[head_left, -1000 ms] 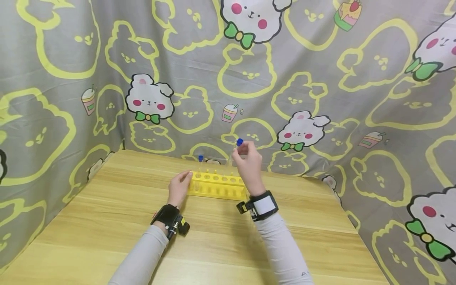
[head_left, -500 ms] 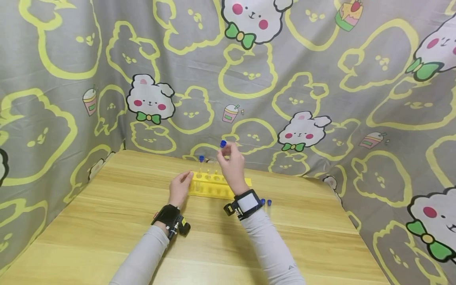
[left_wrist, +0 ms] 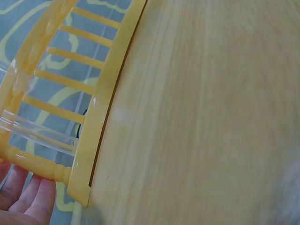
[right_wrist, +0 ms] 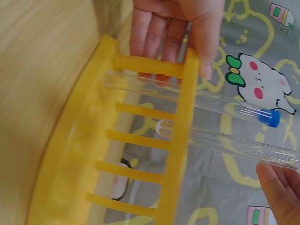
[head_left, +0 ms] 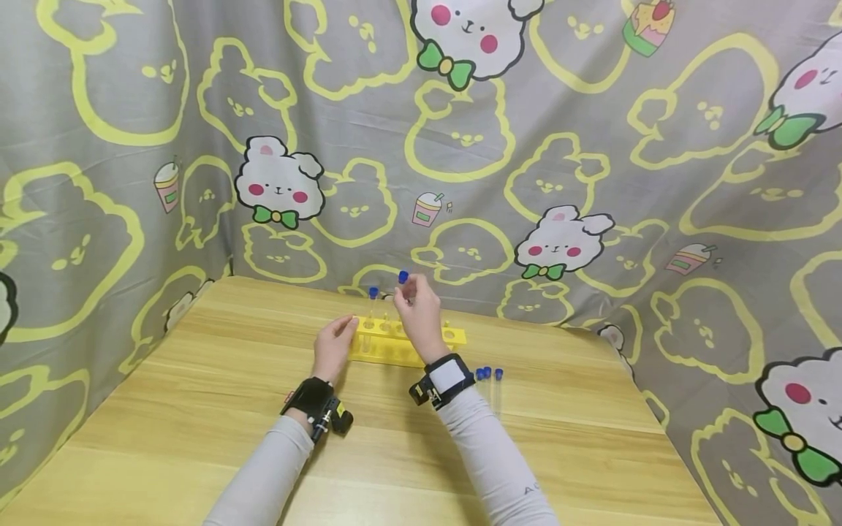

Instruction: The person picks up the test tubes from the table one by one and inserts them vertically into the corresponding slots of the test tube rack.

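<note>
My left hand [head_left: 333, 343] grips the left end of a yellow test tube rack [head_left: 388, 359]; in the right wrist view its fingers lie at the end post and its thumb at the upper rail. A clear test tube [right_wrist: 225, 104] with a blue cap [right_wrist: 268, 117] stands in the end hole. Above the rack, my right hand [head_left: 421, 310] pinches a second clear tube [right_wrist: 243, 147] near its blue cap [head_left: 403, 277]. In the right wrist view, this tube's rounded lower end shows just past the upper rail, beside the first tube.
Several blue-capped test tubes [head_left: 498, 391] lie on the wooden table [head_left: 579, 431] right of the rack, partly hidden by my right forearm. Behind the table hangs a grey patterned curtain [head_left: 368, 109]. Yellow pegs [right_wrist: 133, 171] stand in a row on the rack's base.
My right hand has moved left, then down, bringing its tube from over the rack's right half to a hole near the left end. My left hand has stayed at the rack.
</note>
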`<state>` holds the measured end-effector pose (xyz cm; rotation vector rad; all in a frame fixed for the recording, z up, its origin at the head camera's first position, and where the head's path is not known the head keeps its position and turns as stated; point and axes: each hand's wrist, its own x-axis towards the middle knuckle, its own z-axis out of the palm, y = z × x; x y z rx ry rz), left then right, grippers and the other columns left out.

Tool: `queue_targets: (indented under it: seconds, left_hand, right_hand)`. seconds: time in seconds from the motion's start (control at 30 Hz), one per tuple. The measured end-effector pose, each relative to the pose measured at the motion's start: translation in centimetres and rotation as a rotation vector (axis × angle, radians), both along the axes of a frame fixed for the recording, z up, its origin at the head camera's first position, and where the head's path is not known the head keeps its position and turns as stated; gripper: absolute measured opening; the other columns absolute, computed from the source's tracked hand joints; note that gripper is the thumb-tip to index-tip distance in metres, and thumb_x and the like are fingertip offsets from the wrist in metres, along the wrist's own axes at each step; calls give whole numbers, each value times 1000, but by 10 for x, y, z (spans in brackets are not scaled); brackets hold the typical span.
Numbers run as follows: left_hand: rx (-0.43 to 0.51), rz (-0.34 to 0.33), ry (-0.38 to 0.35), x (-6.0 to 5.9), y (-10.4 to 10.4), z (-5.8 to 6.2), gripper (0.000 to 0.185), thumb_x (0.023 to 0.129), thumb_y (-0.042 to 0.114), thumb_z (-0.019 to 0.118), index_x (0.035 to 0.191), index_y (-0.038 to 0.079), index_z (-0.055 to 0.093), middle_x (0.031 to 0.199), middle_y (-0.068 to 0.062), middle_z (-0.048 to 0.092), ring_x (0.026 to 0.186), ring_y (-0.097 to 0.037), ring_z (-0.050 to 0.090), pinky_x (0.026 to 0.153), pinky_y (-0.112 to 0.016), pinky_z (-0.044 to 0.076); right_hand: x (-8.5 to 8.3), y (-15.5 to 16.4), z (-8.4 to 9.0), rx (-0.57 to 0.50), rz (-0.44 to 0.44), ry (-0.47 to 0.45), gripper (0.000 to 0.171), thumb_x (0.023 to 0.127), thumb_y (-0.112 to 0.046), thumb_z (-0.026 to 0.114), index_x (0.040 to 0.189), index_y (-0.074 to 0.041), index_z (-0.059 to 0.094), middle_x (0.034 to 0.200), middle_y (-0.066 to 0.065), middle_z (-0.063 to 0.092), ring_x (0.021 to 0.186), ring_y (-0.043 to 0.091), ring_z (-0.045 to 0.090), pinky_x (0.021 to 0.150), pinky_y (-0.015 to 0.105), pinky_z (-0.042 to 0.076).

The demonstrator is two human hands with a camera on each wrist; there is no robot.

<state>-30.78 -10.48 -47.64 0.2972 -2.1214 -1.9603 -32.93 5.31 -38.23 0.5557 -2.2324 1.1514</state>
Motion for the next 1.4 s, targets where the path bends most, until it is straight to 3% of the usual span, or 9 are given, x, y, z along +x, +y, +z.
queue_targets:
  seconds: [0.73, 1.4]
  left_hand:
    - [-13, 3, 6, 3, 0, 2, 47, 97, 41, 58, 130, 8, 60, 139, -13, 57, 132, -31, 50, 111, -45, 42]
    - [-11, 5, -1, 3, 1, 1, 48, 97, 42, 58, 131, 9, 60, 139, -12, 57, 132, -30, 50, 110, -44, 43]
  right_hand:
    - [-6, -4, -37, 42, 23, -107, 12, 93, -12, 61, 98, -3, 54, 87, 10, 63, 81, 21, 65, 64, 22, 55]
    - [-6, -5, -36, 98, 10, -154, 16, 95, -16, 62, 104, -4, 56, 91, 10, 67, 84, 21, 66, 71, 29, 58]
